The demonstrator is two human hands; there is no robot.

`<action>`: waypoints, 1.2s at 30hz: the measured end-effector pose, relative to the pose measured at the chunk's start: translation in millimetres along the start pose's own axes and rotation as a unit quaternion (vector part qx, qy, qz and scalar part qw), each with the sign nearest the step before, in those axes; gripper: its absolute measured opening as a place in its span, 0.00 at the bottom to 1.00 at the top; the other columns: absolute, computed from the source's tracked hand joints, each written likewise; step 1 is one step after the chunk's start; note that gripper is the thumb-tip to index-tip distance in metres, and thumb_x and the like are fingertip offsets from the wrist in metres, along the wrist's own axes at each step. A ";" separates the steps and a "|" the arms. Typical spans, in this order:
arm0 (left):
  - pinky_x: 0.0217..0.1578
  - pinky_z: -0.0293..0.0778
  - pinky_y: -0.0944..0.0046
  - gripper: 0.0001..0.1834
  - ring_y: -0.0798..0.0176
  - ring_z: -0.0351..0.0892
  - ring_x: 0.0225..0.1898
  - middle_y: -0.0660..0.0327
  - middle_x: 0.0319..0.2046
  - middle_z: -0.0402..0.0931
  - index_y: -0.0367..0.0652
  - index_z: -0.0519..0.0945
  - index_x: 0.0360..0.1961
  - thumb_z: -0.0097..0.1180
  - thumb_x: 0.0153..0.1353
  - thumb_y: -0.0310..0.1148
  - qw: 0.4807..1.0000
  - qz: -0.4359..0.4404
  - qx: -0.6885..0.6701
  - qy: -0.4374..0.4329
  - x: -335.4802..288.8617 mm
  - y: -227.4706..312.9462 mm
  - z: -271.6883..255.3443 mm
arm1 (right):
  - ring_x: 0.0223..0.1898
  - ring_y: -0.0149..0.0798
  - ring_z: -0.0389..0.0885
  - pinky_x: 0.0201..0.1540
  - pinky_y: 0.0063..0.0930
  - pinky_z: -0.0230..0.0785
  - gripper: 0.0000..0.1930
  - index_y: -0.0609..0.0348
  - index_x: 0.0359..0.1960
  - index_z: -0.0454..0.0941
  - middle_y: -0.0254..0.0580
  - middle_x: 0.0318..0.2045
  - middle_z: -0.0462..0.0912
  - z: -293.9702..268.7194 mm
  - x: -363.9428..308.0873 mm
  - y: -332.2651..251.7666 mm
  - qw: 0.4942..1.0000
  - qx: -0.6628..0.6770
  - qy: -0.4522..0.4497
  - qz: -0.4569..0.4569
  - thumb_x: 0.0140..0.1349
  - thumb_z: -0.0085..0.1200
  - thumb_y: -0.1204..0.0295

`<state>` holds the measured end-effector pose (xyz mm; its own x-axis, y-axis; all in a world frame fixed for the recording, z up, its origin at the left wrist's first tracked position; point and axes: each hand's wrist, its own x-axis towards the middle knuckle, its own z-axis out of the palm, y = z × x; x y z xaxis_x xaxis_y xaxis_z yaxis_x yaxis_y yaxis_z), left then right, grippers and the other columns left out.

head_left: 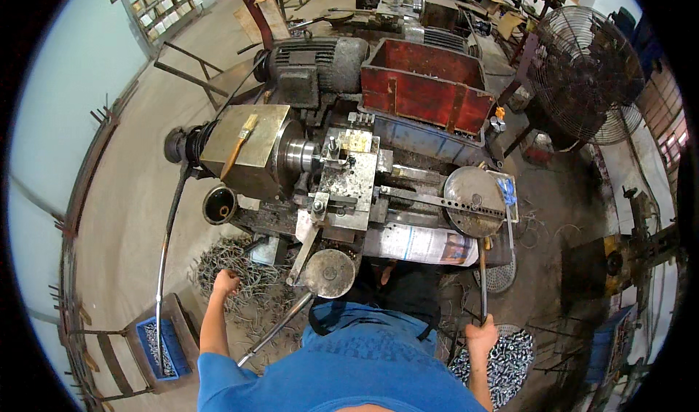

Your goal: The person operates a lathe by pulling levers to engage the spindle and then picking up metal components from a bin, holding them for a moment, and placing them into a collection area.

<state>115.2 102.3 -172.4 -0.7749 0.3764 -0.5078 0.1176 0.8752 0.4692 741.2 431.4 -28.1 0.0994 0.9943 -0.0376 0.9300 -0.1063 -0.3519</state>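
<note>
Gripping long grey metal rod (483,284) near its lower end with bare right hand (482,334), fingers wrapped round it, between 4 and 5 o'clock from mid-view. Running from that grip up to just below large round dull metal disc (470,197) at 3 o'clock. Just beyond right hand, same bearing: heap of small shiny silver metal parts (511,365).

Holding bare left hand (226,283) at 8 o'clock, fingers curled, over tangled heap of grey curly metal shavings (256,274). Cannot tell whether empty or grasping something.

Noted at centre: oil-stained grey metal machine (354,183), with smaller round metal disc (329,272) toward 6 o'clock. At 10: wooden-handled brush (238,150), flat on brass-coloured box-shaped housing (255,124). At 1: worn red open-topped bin (429,99). Farther out at 8: blue rectangular plastic bin (175,350) with small metal parts inside.
</note>
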 end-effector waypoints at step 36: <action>0.41 0.74 0.52 0.28 0.50 0.79 0.41 0.51 0.37 0.79 0.41 0.79 0.39 0.58 0.48 0.55 0.927 0.148 0.343 0.021 18.8 118.2 8.2 | 0.42 0.49 0.73 0.48 0.39 0.65 0.21 0.61 0.36 0.78 0.46 0.37 0.79 -47.1 110.0 -325.8 0.742 0.197 0.020 -0.640 0.33 0.56 0.71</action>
<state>119.6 215.3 -132.5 -0.6672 0.6321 -0.3941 0.6861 0.7275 0.0054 465.8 575.3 126.5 -0.7588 0.2783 0.5889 0.0960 0.9421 -0.3214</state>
